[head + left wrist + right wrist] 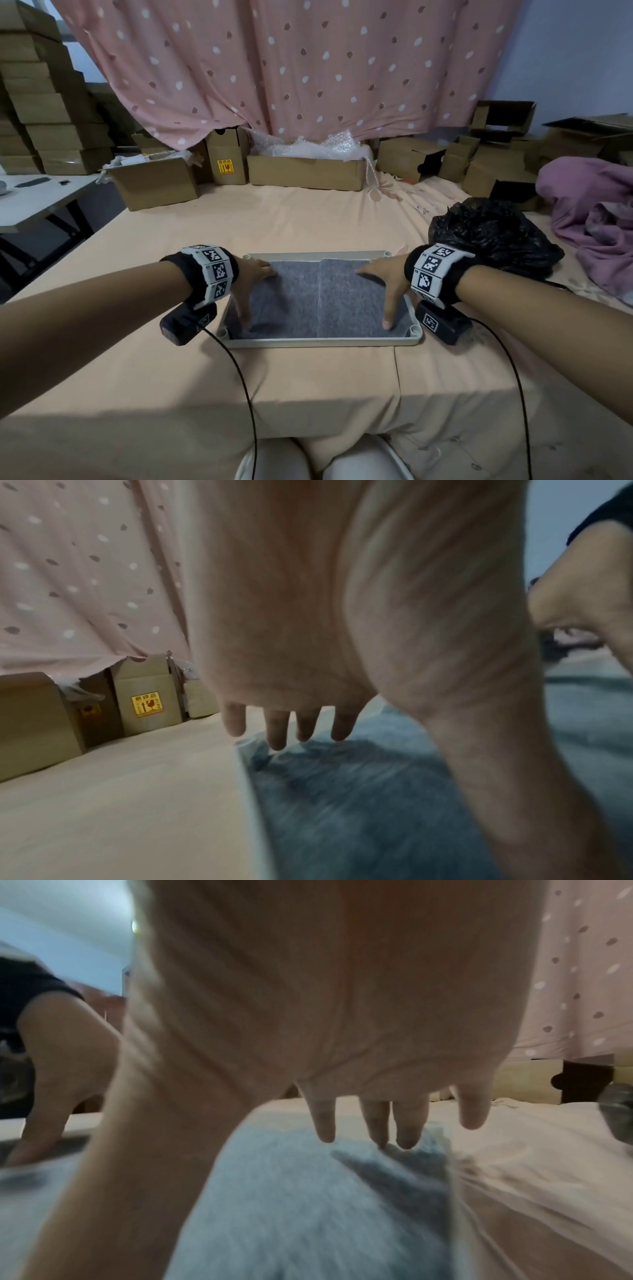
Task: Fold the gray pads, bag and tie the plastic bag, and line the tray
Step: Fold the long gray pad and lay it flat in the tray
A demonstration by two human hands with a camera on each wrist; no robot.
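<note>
In the centre of the head view the gray pad lies in the tray, long axis left-right, left hand and right hand flat, fingers spread, pressing opposite ends.

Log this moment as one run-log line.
step: lining tray | left hand: open, pressing gray pad | right hand: open, pressing same pad | tray: pad inside | black plastic bag: right of tray
</note>
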